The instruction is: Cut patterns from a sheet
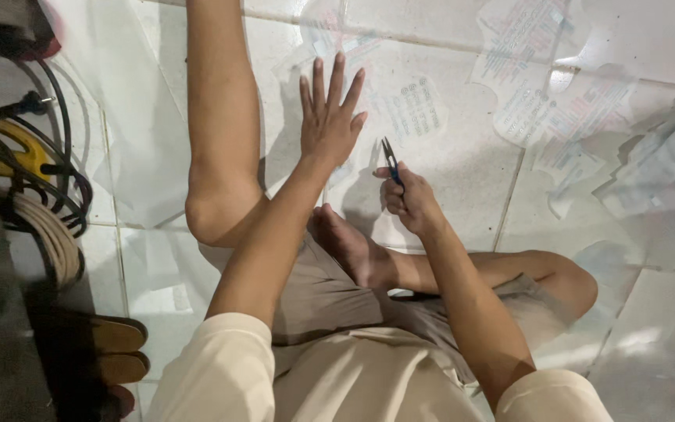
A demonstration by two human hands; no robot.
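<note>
Coiled black cables [37, 168] and brown sandals [115, 352] lay at the left; printed sheets [556, 101] (partly cut) covered the white tiled floor [462, 180]. The left hand [330, 117] pressed flat, fingers spread, on a clear sheet [400, 109]. The right hand [408, 199], fingers closed, gripped small snips [390, 160], blades slightly apart above the sheet.

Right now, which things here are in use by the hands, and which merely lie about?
In use: small snips in the right hand; clear printed sheet under the flat left hand.

Lying about: coiled cables, sandals, other clear sheets.
</note>
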